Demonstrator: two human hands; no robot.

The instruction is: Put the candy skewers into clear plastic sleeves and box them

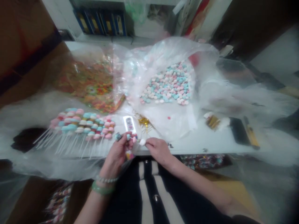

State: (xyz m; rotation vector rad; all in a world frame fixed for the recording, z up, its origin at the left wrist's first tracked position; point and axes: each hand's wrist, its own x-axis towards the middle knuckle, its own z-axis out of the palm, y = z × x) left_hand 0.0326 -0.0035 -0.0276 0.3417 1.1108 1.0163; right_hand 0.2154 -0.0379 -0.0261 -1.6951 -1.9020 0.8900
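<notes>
My left hand (119,148) is closed around a small cluster of pastel candies (133,139), which looks like a candy skewer; its fingers hide part of it. A white rounded candy (142,142) lies at the fingertips of my right hand (159,151), which is pinched on it. Whether this candy joins the cluster is too blurred to tell. Just beyond my hands lie a printed label (129,124) on clear wrapping and a bunch of gold twist ties (144,121). Several finished candy skewers (81,123) with white sticks lie in rows at left.
Loose pastel candies (169,84) spill from a large clear bag behind. Another bag holds orange and yellow wrapped pieces (93,87). At right are a dark flat object (239,131), a yellow cutter (251,133) and a gold bundle (212,121). Boxes (58,202) stand below the table edge.
</notes>
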